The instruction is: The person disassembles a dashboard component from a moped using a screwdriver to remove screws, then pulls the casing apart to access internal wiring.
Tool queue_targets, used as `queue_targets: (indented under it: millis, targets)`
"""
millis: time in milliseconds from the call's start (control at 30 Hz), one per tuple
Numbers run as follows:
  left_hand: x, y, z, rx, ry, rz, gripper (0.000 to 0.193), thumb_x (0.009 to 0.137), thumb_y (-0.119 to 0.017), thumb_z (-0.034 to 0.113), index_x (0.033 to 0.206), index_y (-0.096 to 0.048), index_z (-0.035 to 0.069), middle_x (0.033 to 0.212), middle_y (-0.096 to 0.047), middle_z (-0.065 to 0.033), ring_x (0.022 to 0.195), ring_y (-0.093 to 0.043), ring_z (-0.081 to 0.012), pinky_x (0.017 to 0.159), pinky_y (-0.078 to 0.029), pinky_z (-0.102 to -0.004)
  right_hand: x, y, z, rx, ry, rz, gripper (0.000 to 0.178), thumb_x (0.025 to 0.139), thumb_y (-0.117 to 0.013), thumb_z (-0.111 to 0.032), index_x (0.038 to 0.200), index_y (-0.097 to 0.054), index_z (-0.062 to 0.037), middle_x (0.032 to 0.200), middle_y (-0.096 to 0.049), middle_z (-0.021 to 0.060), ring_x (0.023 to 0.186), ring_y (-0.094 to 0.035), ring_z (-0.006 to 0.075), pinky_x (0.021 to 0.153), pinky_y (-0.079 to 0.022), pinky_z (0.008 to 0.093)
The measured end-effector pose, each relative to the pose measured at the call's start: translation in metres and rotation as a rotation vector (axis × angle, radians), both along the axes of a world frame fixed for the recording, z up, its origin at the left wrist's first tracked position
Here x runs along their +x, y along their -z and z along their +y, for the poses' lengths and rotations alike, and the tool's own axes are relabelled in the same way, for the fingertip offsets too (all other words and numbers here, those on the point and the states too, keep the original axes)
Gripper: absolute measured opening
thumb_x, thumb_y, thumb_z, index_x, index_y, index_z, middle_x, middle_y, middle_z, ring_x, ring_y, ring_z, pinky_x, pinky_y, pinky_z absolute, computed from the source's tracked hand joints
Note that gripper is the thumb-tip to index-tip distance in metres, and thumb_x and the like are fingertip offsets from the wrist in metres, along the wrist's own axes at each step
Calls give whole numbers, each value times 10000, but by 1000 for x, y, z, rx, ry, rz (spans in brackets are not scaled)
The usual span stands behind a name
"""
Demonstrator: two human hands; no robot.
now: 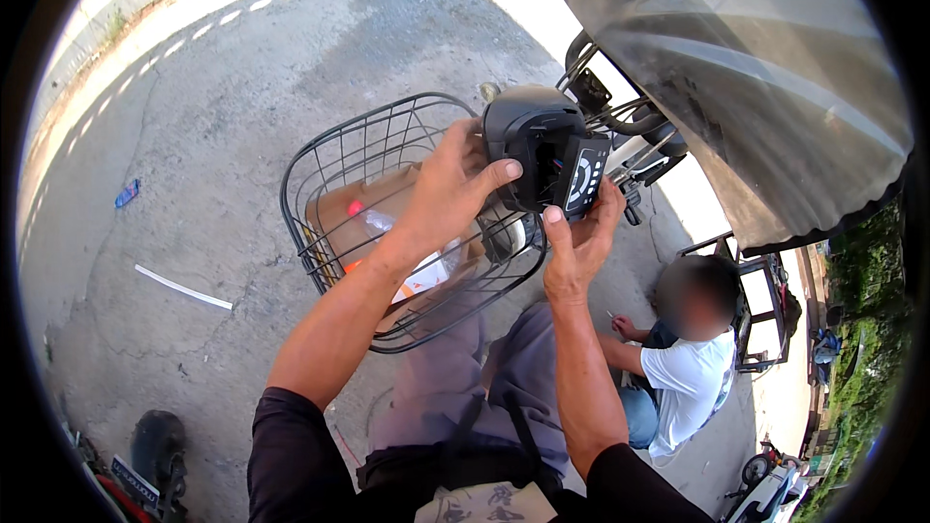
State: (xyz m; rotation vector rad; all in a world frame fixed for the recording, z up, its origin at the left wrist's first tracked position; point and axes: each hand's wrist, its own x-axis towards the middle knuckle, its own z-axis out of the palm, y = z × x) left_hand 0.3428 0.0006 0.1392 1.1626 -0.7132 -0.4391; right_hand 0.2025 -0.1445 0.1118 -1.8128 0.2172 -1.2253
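Note:
In front of me, above the wire basket's far right rim, is a black plastic instrument housing (528, 121) of an electric bike, its cavity open with a few thin wires showing inside. My left hand (453, 184) is closed around its left side, thumb near the opening. A black display panel (585, 176) with a white dial marking stands tilted at the right of the cavity. My right hand (581, 250) grips this panel from below, thumb on its lower edge and fingers behind. Whether the panel is fully detached from the housing is hidden.
The black wire basket (285, 192) holds a brown cardboard box (329, 203) with small packages. Handlebar cables (610, 116) and a large grey cover (756, 87) are at the upper right. A person in a white shirt (690, 383) crouches at the right. A white strip (184, 288) lies on the ground.

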Motion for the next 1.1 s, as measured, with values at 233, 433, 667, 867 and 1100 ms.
queue_targets:
  millis: [233,433,667,867,1100]
  targets:
    - [-1,-3,-2,-48,-7,105,647,1003,-786,272,1414,-510,-144,1266,-697,-194,1155,-679,-209,1016,-561,-349,-2,-3,-1,31,-11,-10,811,879,-838,-157,1521,-413,98,1458,-375,138,1347,-466,257,1154,-382,379]
    - [-2,-2,-2,-72,10,96,644,1015,-771,324,1403,-539,-134,1237,-709,-176,1115,-682,-186,983,-566,-330,-2,-11,-1,54,2,-10,805,883,-842,-167,1516,-427,107,1451,-383,139,1324,-485,246,1129,-412,370]
    - [0,1,-5,-55,28,130,648,1033,-740,357,1436,-533,-107,1275,-692,-164,1165,-670,-208,1017,-563,-366,-3,-12,-5,1,13,-15,795,880,-847,-191,1503,-447,98,1448,-391,153,1309,-506,260,1127,-420,373]
    - [3,0,-1,-30,66,216,592,1086,-652,323,1483,-490,-85,1387,-628,-155,1212,-652,-232,1054,-559,-407,3,-7,3,-97,72,-7,790,856,-869,-218,1481,-475,63,1437,-407,177,1277,-534,300,1074,-472,397]
    - [8,8,-4,-37,42,305,553,1096,-632,294,1480,-489,-77,1396,-612,-163,1248,-630,-238,1036,-572,-416,8,0,3,-112,100,-10,766,856,-870,-222,1469,-495,45,1422,-424,178,1268,-534,297,1033,-492,403]
